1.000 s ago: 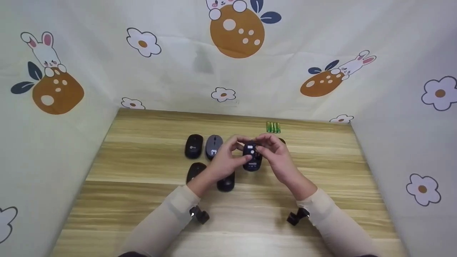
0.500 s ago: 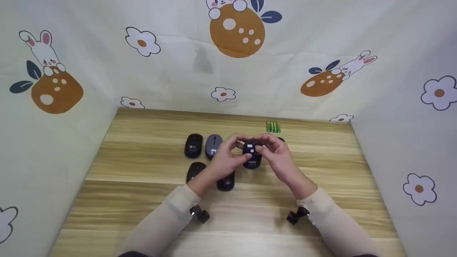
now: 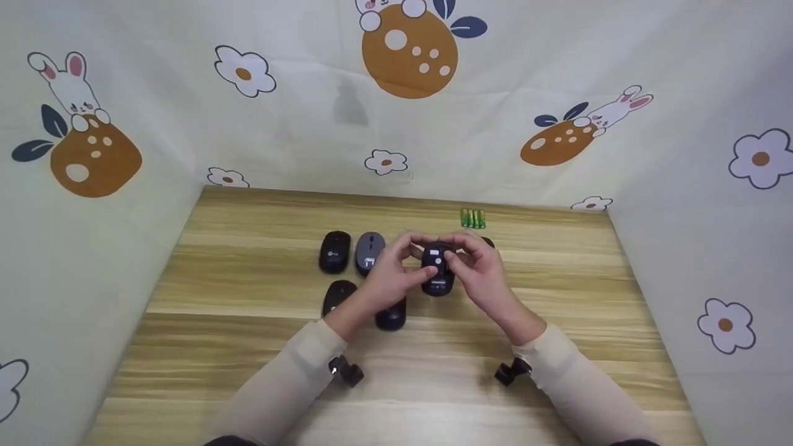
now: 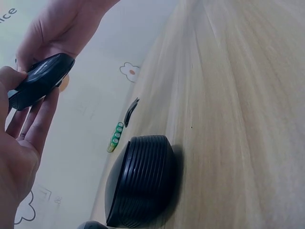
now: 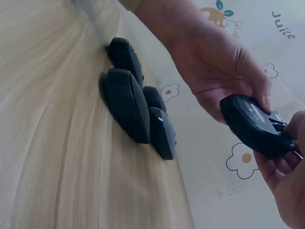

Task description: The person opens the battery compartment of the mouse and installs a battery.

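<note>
Both hands hold a black computer mouse [image 3: 437, 286] above the table, its underside with white labels facing up. My left hand [image 3: 389, 272] grips its left side, thumb on the underside. At the other side my right hand [image 3: 486, 279] pinches the mouse, thumb pressing on the upper part of the underside. In the right wrist view, a recess shows in the mouse [image 5: 252, 119] beside the right thumb; whether anything lies under that thumb is hidden. A thin, curved black piece [image 4: 131, 112], like a mouse cover, lies on the table beyond the hands, mostly hidden in the head view.
Several green batteries [image 3: 473, 218] lie side by side near the table's back edge. Left of the hands are a grey mouse [image 3: 370, 248], a black mouse [image 3: 335, 252], another black mouse [image 3: 339, 294] and a black mouse [image 3: 391, 314] partly under the left forearm. Patterned cloth [image 3: 297, 124] encloses the table.
The right thumb has shifted slightly on the mouse's underside, and the mouse has tilted a little. Both hands keep their hold; the things on the table have not moved.
</note>
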`<state>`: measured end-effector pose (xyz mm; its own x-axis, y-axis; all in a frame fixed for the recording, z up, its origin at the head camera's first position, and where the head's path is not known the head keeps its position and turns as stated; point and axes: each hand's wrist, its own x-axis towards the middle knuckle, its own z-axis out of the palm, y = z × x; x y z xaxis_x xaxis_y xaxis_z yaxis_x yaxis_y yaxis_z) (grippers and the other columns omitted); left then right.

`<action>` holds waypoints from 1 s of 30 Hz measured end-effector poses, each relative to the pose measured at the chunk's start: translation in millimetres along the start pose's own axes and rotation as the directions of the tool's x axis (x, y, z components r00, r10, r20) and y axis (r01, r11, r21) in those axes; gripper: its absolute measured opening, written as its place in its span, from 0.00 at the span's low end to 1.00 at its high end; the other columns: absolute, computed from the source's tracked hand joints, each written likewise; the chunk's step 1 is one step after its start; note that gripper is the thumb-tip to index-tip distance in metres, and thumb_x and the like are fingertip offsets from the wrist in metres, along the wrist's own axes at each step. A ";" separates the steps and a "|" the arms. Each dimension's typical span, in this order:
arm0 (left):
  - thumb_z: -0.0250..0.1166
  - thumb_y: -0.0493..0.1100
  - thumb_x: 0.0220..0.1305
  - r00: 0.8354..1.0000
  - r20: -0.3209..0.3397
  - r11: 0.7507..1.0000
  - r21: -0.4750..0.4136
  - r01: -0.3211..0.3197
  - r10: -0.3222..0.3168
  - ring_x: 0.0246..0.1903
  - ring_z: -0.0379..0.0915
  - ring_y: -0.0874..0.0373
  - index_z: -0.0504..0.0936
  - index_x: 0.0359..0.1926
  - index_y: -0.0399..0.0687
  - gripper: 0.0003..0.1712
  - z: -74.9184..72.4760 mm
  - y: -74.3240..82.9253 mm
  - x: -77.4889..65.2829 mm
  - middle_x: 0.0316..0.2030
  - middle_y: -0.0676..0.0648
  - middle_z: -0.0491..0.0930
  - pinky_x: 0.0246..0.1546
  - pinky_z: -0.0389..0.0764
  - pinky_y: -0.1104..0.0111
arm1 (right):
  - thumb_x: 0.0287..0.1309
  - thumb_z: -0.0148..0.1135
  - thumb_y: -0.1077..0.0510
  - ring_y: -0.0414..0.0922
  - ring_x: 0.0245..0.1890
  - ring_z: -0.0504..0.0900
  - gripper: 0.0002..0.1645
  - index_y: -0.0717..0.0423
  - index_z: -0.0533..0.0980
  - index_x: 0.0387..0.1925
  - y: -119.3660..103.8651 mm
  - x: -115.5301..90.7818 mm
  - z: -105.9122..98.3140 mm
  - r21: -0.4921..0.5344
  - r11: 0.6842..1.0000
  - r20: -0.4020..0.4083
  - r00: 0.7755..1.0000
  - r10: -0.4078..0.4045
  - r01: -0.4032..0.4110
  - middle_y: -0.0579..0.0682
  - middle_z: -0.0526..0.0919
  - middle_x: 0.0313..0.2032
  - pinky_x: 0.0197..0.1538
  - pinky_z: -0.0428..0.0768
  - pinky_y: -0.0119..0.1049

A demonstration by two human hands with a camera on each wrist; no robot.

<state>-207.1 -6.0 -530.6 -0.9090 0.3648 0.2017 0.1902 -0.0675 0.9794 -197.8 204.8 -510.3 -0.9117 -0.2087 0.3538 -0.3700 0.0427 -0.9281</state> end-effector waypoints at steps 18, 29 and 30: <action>0.74 0.36 0.72 0.997 -0.001 0.994 -0.067 0.083 -0.083 0.52 0.85 0.47 0.78 0.71 0.42 0.29 -1.2 -2.7 5.0 0.63 0.41 0.80 0.47 0.93 0.56 | 0.49 0.90 0.61 0.61 0.78 0.67 0.71 0.60 0.57 0.87 4.1 -12.4 -24.5 -0.363 0.917 0.323 0.945 -0.043 0.166 0.64 0.62 0.80 0.80 0.68 0.59; 0.76 0.41 0.72 0.996 0.047 0.992 0.108 0.067 -0.073 0.57 0.83 0.50 0.75 0.77 0.47 0.37 0.3 -5.5 12.4 0.69 0.44 0.75 0.50 0.91 0.61 | 0.53 0.90 0.56 0.56 0.76 0.71 0.62 0.58 0.65 0.83 15.4 -8.0 -39.6 -0.424 0.891 0.302 0.953 -0.028 0.161 0.59 0.67 0.77 0.81 0.69 0.54; 0.77 0.41 0.71 0.996 0.063 0.987 0.155 0.047 -0.058 0.59 0.82 0.51 0.74 0.78 0.48 0.38 -0.8 -6.3 13.8 0.70 0.45 0.75 0.51 0.91 0.62 | 0.52 0.90 0.57 0.56 0.76 0.71 0.61 0.59 0.66 0.83 17.3 -6.9 -41.5 -0.422 0.894 0.297 0.955 -0.023 0.153 0.59 0.68 0.77 0.80 0.70 0.54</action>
<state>-221.1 -1.3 -533.9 -0.8933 0.4258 0.1440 0.2023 0.0948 0.9747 -205.3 247.5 -523.9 -0.8088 -0.4907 0.3242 -0.5451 0.4186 -0.7264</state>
